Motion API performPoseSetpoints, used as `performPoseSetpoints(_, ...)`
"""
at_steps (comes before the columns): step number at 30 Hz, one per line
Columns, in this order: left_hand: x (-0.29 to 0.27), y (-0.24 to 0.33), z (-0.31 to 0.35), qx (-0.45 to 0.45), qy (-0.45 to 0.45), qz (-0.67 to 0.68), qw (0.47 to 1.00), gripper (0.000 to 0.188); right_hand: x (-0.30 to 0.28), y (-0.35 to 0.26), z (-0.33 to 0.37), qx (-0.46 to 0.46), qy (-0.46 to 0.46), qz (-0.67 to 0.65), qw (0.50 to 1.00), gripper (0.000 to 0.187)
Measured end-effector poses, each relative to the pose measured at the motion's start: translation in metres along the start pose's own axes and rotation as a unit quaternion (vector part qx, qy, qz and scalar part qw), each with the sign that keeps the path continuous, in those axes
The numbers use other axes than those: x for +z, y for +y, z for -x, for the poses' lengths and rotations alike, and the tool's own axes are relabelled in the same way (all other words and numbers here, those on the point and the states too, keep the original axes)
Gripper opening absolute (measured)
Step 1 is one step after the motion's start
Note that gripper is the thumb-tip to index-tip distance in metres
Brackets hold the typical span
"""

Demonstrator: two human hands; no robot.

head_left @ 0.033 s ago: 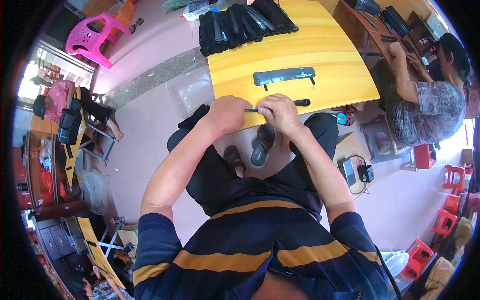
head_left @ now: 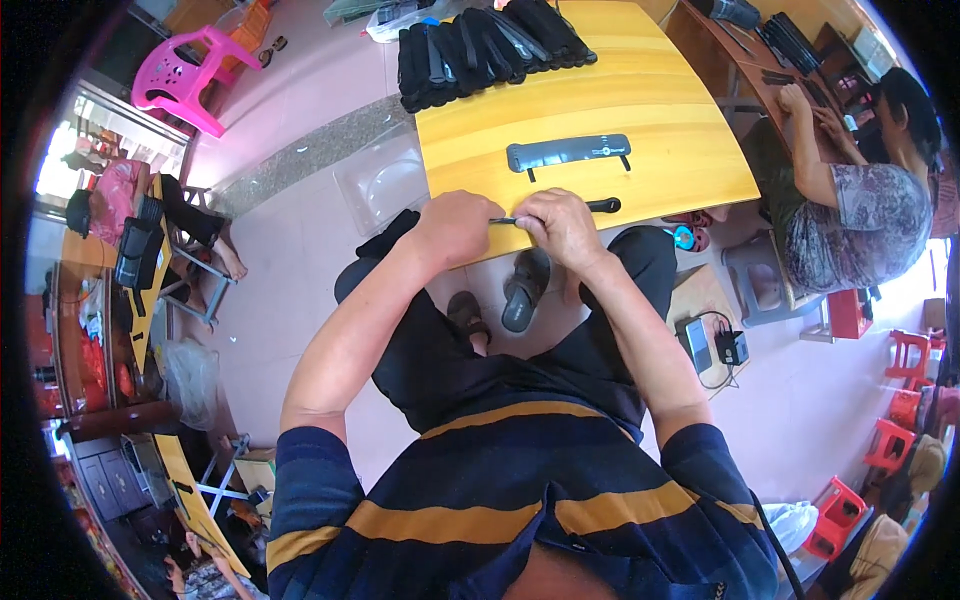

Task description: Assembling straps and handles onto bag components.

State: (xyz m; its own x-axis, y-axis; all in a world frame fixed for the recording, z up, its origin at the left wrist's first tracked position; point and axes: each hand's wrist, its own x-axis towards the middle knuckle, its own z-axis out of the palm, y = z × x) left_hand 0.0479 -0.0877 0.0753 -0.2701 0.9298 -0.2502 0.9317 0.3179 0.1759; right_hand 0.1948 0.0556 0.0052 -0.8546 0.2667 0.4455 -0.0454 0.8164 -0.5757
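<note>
At the near edge of the yellow table [head_left: 600, 100], both hands are closed on a thin black strap [head_left: 503, 220]. My left hand [head_left: 455, 225] is a fist around its left part. My right hand [head_left: 562, 222] pinches it between thumb and fingers. A black rounded end with a small hole [head_left: 606, 205] sticks out right of my right hand; whether it belongs to the same strap is hidden. Just beyond my hands lies a dark grey, glossy flat pouch [head_left: 568, 152] with two short black straps pointing toward me.
Several black bands [head_left: 490, 52] lie in a row at the table's far end. A clear plastic tray [head_left: 380, 178] is left of the table. At right, a person [head_left: 860, 210] works at a brown table [head_left: 752, 75]. A pink chair [head_left: 185, 75] stands far left.
</note>
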Motion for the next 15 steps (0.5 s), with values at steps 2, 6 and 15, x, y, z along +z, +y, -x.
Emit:
performPoseSetpoints(2,0.005,-0.007,-0.006,0.002,-0.01,0.008,1.0,0.039,0.0,0.0,-0.001,-0.004,-0.006,0.004,1.0,0.01)
performPoseSetpoints(6,-0.006,0.001,-0.011,-0.002,-0.056,-0.002,0.998,0.039,-0.001,0.003,0.003,-0.025,0.003,0.012,1.0,0.009)
performPoseSetpoints(15,-0.004,-0.011,-0.008,-0.005,-0.051,0.004,0.999,0.043,0.002,0.007,-0.001,-0.027,0.002,-0.004,1.0,0.009)
